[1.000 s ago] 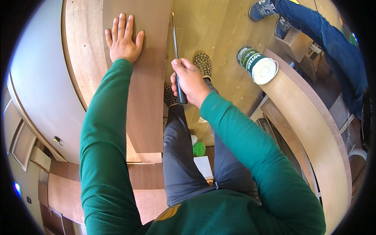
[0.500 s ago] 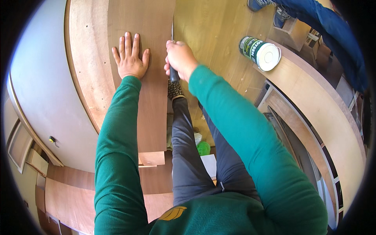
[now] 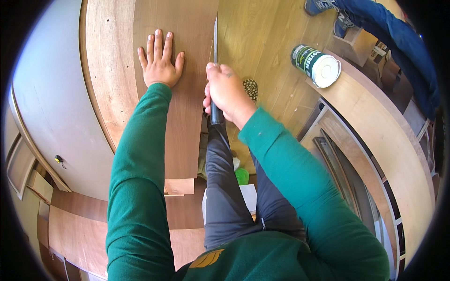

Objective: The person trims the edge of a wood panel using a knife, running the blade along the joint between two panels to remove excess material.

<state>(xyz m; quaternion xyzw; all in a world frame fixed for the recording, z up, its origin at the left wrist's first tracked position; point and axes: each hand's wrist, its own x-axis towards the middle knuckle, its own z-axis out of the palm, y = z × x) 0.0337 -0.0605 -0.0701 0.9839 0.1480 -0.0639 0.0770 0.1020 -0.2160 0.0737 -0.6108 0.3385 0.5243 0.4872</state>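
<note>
My left hand (image 3: pixel 161 65) lies flat on a brown wood-grain board (image 3: pixel 183 126), its fingers spread. In my right hand (image 3: pixel 227 91) is the dark handle of a long, narrow metal tool that looks like a file (image 3: pixel 215 40). The fingers are wrapped round that handle. The grey blade points away from me, along the board's right edge. Whether it touches the edge cannot be made out.
A paint can (image 3: pixel 323 70) lies tipped on a curved pale wooden panel (image 3: pixel 398 136) at right. A person in jeans (image 3: pixel 389 33) is at the far right. Below are wooden flooring (image 3: pixel 262 51) and a green container (image 3: pixel 242 176). A grey panel (image 3: pixel 51 103) stands at left.
My right hand has drawn back toward me with the file, so more of the blade shows. My left hand stays flat on the board. The view has shifted slightly.
</note>
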